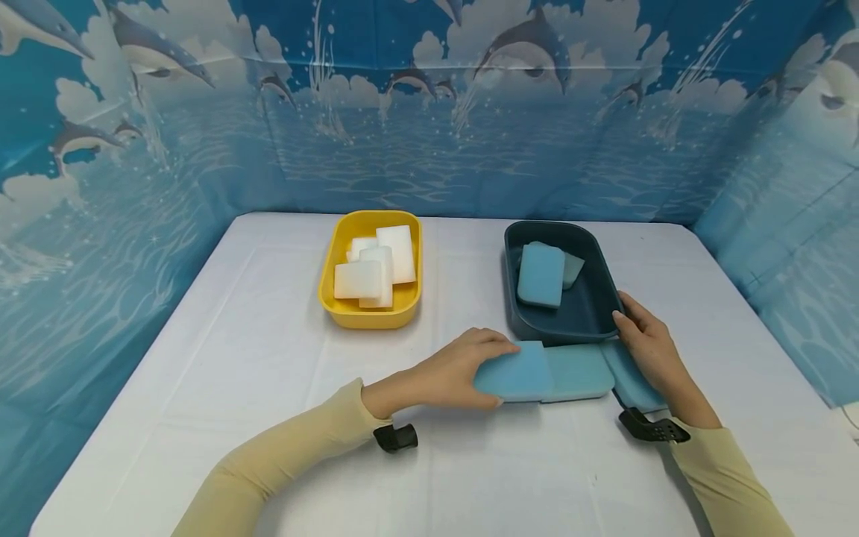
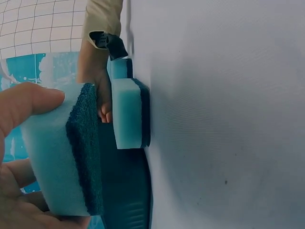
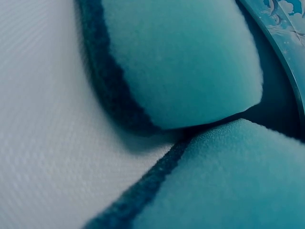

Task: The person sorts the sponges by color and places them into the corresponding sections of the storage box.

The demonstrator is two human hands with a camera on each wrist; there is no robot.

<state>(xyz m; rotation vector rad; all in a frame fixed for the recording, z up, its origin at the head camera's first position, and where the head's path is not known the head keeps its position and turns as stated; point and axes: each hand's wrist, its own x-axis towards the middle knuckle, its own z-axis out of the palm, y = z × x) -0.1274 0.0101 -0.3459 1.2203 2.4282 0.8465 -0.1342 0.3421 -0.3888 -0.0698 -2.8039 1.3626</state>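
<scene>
My left hand [image 1: 456, 369] grips a light blue sponge [image 1: 515, 374] with a dark scouring layer, thumb on one edge and fingers on the opposite one. In the left wrist view this sponge [image 2: 57, 148] is held up off the white table. Beside it lie a second blue sponge [image 1: 579, 371] and a third, slanted one [image 1: 632, 379], along the front of a dark blue bin [image 1: 593, 294]. My right hand [image 1: 651, 350] holds the bin's front right corner by the rim. Inside the bin, one blue sponge [image 1: 540, 274] rests over another [image 1: 572, 268].
A yellow bin [image 1: 372, 321] with several white sponges [image 1: 396, 253] stands left of the dark blue one on the white-covered table [image 1: 282, 328]. A dolphin-print cloth [image 1: 416, 164] hangs along the back and sides.
</scene>
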